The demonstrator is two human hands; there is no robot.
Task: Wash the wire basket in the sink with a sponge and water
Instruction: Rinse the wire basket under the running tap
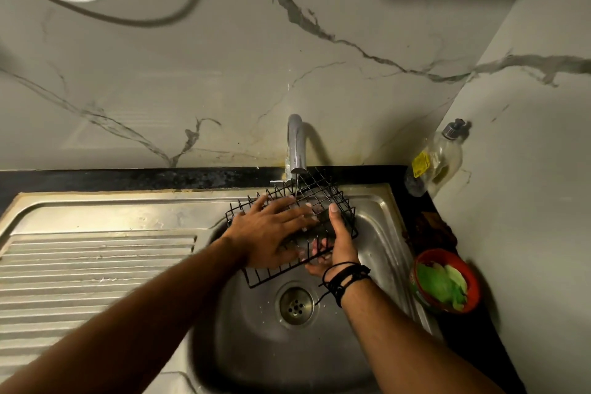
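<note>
A black wire basket (319, 193) is held tilted over the steel sink (377, 227), right under the tap (295, 144), from which a thin stream of water falls onto it. My left hand (268, 230) lies flat inside the basket with its fingers spread straight across the wires. My right hand (339, 243) grips the basket from below and the right, thumb over the rim, fingers showing through the mesh. No sponge is visible in my hands.
A drain (295, 304) sits in the bowl's middle. A ribbed draining board (96, 269) lies to the left. On the dark counter at right stand a dish-soap bottle (438, 163) and a red bowl (447, 281) holding green pieces. A marble wall rises behind.
</note>
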